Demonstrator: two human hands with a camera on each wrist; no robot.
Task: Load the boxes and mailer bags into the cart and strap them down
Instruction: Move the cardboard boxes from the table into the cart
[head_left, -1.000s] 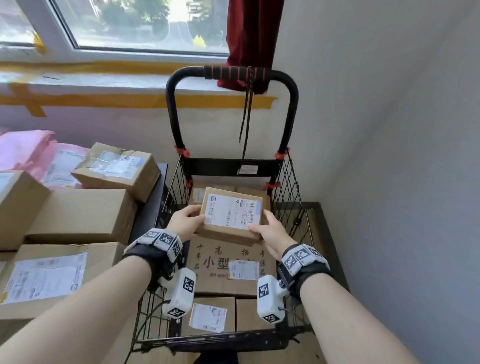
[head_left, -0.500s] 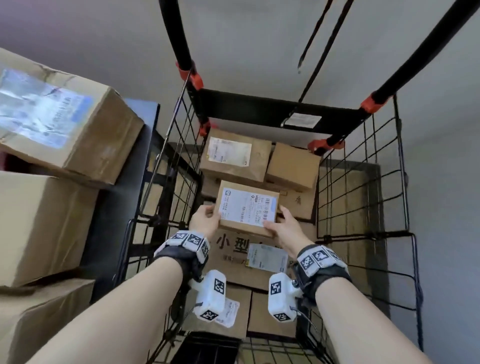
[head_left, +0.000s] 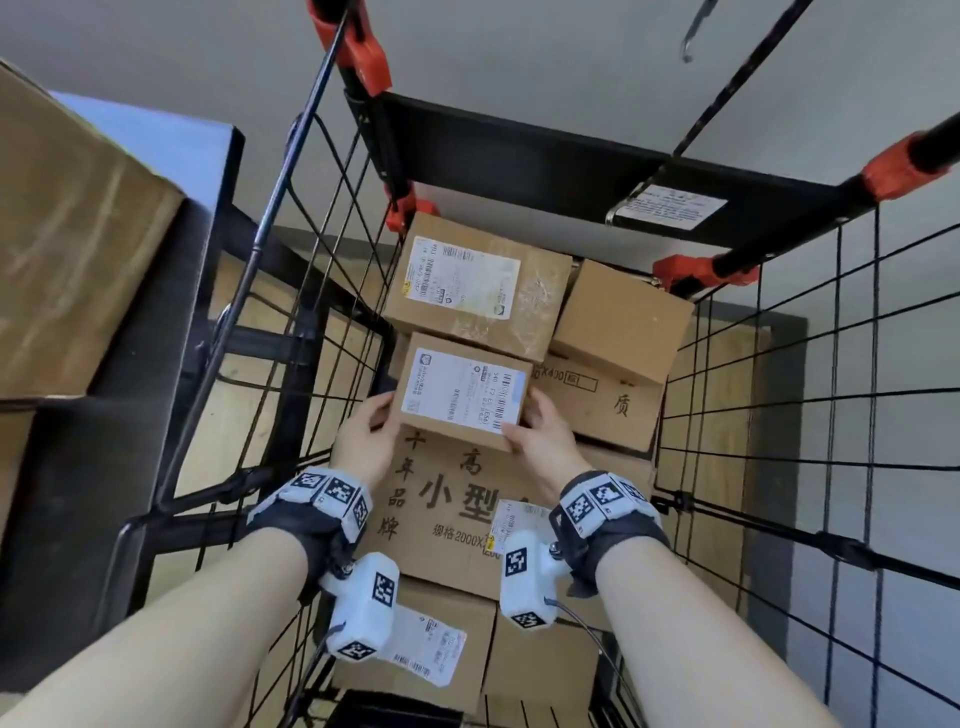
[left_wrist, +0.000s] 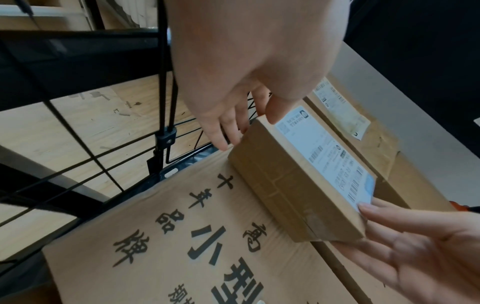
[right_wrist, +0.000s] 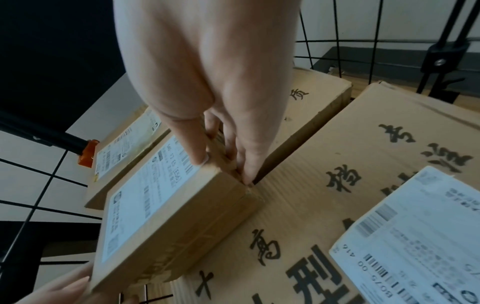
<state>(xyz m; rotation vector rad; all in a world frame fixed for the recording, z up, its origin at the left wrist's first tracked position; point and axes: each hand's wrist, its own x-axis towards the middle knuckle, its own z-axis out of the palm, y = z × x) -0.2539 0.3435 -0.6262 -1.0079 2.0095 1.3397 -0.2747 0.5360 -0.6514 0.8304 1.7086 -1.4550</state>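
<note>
I have the small labelled box (head_left: 464, 391) pinched between both hands, left hand (head_left: 363, 446) on its left end, right hand (head_left: 540, 441) on its right, thumbs on the label. It sits on the big printed carton (head_left: 457, 499) inside the wire cart (head_left: 779, 415), just in front of another labelled box (head_left: 475, 283) at the carton's far edge.

Brown cardboard boxes (head_left: 618, 317) wearing white barcode labels (head_left: 460, 389), black wire cart (head_left: 779, 415) showing orange clips (head_left: 701, 270), black characters printing a carton (head_left: 457, 499)
</note>
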